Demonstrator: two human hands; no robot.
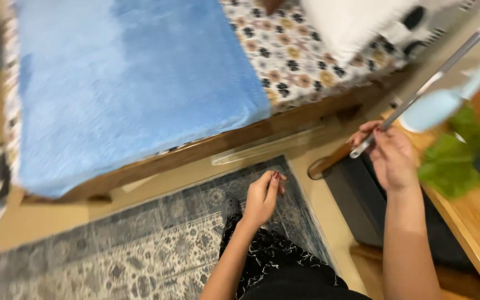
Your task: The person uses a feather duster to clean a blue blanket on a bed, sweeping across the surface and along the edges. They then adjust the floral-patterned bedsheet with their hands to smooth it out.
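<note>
My right hand [391,155] grips the lower end of a long silver metal pole [434,78] that slants up to the right, toward the frame's top corner. My left hand [263,195] hangs loosely curled over the patterned rug, fingers bent with nothing in them. A pale blue spray bottle [443,103] lies on the wooden table just beyond my right hand, behind the pole.
A bed with a blue blanket [129,83] and a floral sheet [290,55] fills the upper part, in a wooden frame [206,145]. A grey patterned rug [140,244] covers the floor. Green leaves [454,161] sit on the wooden table [479,222]. A white pillow [351,19] lies on the bed.
</note>
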